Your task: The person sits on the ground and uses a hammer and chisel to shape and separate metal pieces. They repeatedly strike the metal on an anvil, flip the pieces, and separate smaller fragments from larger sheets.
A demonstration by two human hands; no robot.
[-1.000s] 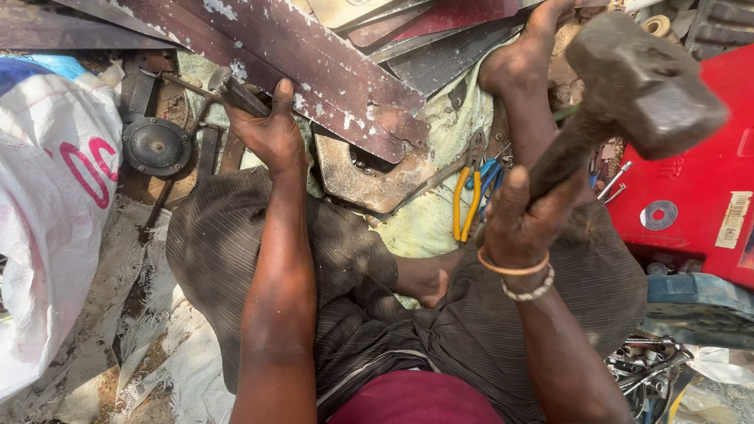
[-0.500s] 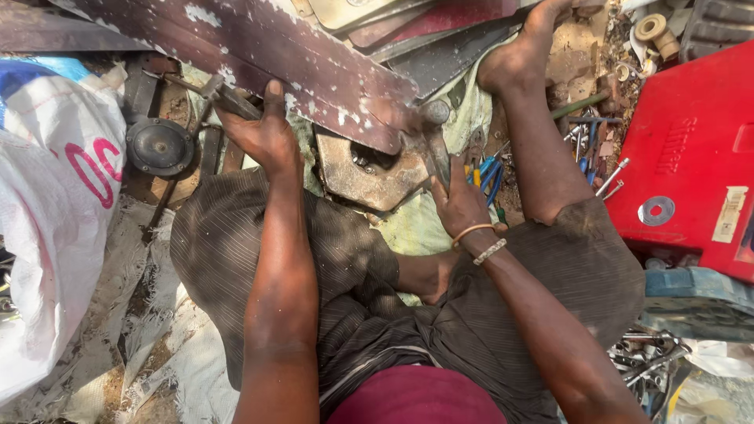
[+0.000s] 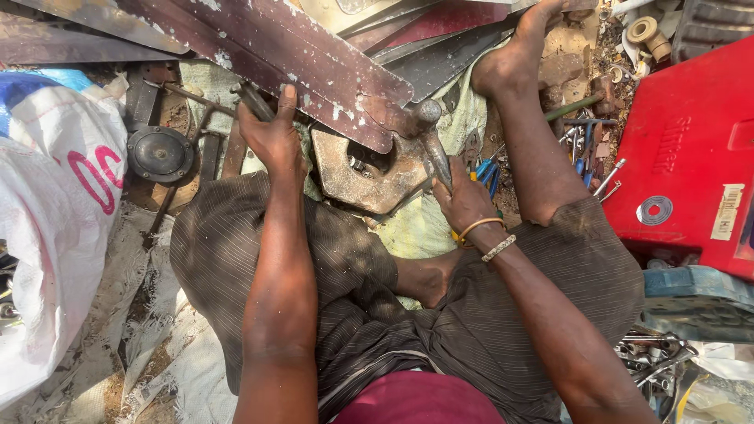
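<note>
Red toolbox (image 3: 691,149) shut; right hand (image 3: 463,200) grips hammer (image 3: 432,145) beside it.

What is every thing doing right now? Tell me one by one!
Grey metal hammer: head down against the plate edge.
Rusty dark-red metal plate: tilted, paint chipped.
Right hand: gripping the hammer handle.
Left hand: pressed on the plate's lower edge.
Red metal box: lying shut.
White woven sack: bulging.
</note>
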